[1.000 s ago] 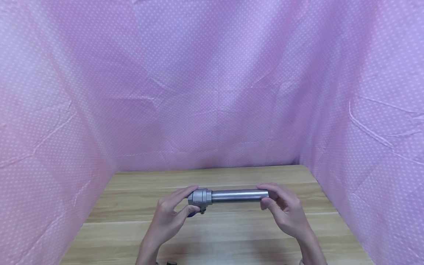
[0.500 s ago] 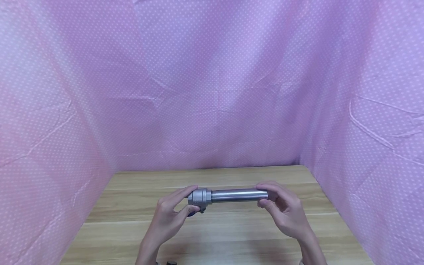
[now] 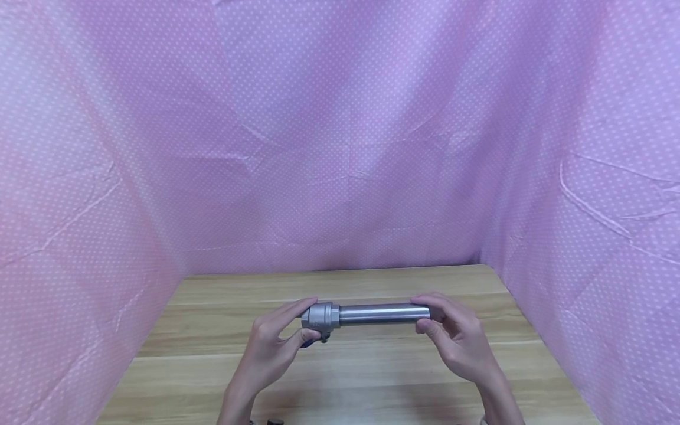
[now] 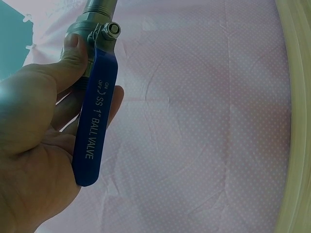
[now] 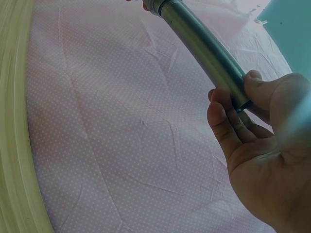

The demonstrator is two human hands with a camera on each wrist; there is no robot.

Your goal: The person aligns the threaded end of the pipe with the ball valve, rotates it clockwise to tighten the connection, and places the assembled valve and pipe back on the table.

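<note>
Clearly, left hand (image 3: 276, 345) fingers curled round ball valve (image 3: 320, 317), right hand (image 3: 457, 339) fingers pinching steel pipe (image 3: 377, 313) end

Left hand (image 3: 276, 342) raised, fingers and thumb curled in a grip. Right hand (image 3: 454, 336) level with it, fingertips pinching. Both forearms extend forward, palms facing inward toward each other.

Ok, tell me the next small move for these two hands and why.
Probably twist the pipe with the right hand while the left hand steadies the ball valve. Both hands hold the joined piece level above the table, right fingers pinching the pipe's free end, and threads show at the joint.
</note>
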